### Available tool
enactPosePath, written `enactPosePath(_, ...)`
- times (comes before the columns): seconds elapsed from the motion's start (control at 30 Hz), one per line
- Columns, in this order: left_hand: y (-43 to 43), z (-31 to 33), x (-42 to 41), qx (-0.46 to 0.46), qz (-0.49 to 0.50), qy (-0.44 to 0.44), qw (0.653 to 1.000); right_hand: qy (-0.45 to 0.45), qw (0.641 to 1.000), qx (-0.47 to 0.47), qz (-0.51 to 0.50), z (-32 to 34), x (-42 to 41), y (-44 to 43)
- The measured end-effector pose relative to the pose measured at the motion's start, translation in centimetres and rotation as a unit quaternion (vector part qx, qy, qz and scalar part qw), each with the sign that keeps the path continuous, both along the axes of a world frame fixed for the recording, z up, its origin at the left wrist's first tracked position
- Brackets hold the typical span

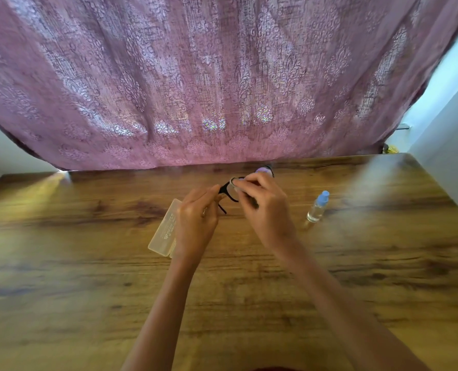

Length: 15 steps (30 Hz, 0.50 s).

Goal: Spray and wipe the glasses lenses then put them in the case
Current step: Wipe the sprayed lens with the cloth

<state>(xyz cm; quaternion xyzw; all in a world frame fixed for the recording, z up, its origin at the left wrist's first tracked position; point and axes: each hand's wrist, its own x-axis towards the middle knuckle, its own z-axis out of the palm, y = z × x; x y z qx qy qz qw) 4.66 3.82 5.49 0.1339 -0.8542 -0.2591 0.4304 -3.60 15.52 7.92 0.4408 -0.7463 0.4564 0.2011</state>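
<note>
Black-framed glasses (229,189) are held above the wooden table (88,263), between both hands. My left hand (197,218) grips the frame's left side, one temple arm hanging below. My right hand (265,207) presses a small pale cloth (235,183) against one lens; the other lens (262,171) shows beyond the fingers, tinted purple. A translucent glasses case (165,231) lies shut on the table, partly under my left wrist. The clear spray bottle (317,207) with a blue cap stands upright to the right of my right hand.
A purple patterned curtain (222,89) hangs along the table's far edge. White walls border the table on the left (5,153) and right (447,137).
</note>
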Motion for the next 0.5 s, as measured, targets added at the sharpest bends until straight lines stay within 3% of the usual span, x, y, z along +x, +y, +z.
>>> enactPosePath(0.27, -0.4, 0.0, -0.1, 0.039, 0.028, 0.005, 0.999, -0.014, 1.000, 0.003, -0.015, -0.7, -0.4, 1.1)
enactPosePath(0.5, -0.1, 0.3, -0.3, 0.008, 0.017, -0.002, 1.000, 0.003, 1.000, 0.004, 0.015, 0.0, 0.7, -0.2)
